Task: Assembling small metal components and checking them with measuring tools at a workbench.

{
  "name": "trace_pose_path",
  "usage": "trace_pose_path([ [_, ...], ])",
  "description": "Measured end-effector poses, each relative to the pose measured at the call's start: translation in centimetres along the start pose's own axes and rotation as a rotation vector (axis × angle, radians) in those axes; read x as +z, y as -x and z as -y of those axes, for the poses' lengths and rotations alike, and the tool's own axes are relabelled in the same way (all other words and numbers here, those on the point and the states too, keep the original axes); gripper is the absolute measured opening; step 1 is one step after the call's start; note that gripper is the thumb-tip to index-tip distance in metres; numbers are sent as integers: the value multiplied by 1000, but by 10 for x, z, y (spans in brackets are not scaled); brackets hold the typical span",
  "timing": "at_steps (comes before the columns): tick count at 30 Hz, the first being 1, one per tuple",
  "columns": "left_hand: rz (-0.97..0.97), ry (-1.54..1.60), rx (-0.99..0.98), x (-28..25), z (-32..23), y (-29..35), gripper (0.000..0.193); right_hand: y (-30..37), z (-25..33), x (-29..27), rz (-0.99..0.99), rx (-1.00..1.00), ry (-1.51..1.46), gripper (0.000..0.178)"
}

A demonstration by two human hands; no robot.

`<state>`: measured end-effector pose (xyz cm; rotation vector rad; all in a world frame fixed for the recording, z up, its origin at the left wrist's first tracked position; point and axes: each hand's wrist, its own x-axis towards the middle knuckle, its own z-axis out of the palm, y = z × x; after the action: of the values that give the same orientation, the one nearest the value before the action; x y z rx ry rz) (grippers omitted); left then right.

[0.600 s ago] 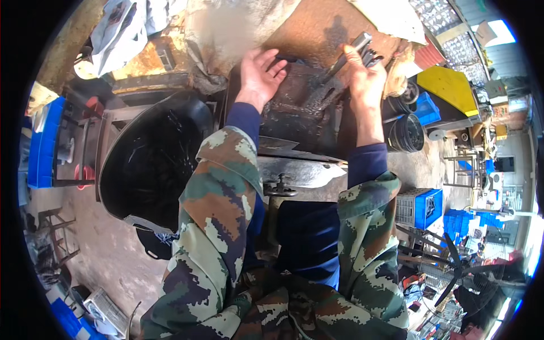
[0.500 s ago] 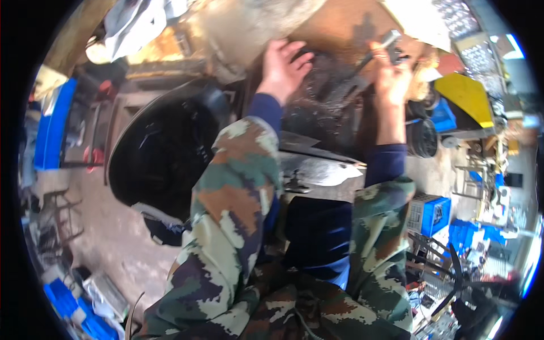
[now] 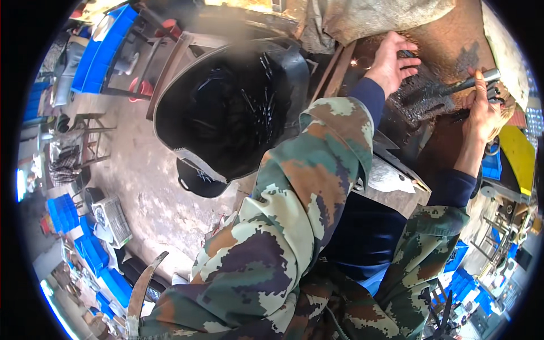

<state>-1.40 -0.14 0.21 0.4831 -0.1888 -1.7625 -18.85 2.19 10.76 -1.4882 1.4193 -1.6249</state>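
Note:
My left hand (image 3: 392, 65) hovers over a dark, sooty patch of the workbench (image 3: 447, 42), its fingers loosely curled and apart. A small dark shape shows between those fingers; I cannot tell whether it is a part or the bench behind. Farther right, my right hand (image 3: 480, 107) is closed around a dark metal rod (image 3: 466, 85) with a shiny cylindrical end. The rod slants down left toward a blackened, rough-surfaced piece (image 3: 422, 102) on the bench. More dark metal shows beside the right fingers, partly hidden.
A large black curved shell (image 3: 226, 113), like a welding shield, stands left of my arms. A small bright spark (image 3: 354, 61) glows near the bench's left edge. Grey cloth (image 3: 385, 17) covers the far side. Blue bins (image 3: 105, 51) stand left; a yellow panel (image 3: 517, 158) is at right.
The view has swung left, so both hands and the black shell appear farther right. My right hand still grips the rod; the left keeps its loose curl. A bright spark now shows.

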Motion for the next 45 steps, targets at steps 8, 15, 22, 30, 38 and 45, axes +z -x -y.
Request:
trace_pose_path([
  [8, 23, -593, 178, 42, -35, 59, 29, 2, -21, 11, -20, 76, 95, 20],
  [15, 63, -1594, 225, -20, -170, 136, 34, -8, -20, -9, -45, 97, 181, 27],
  [22, -446, -1940, -367, -191, -205, 167, 35, 2, 4, 0, -24, -17, -18, 29],
  [30, -611, -2175, -55, -278, -195, 166, 22, 13, 20, 14, -45, 39, -73, 30],
  [38, -679, -1642, -180, -242, -185, 169, 21, 8, 18, 3, -58, 34, 52, 35],
  [45, -652, -1979, -496, -211, -180, 168, 28, 15, 22, 8, -35, 20, -78, 35],
])
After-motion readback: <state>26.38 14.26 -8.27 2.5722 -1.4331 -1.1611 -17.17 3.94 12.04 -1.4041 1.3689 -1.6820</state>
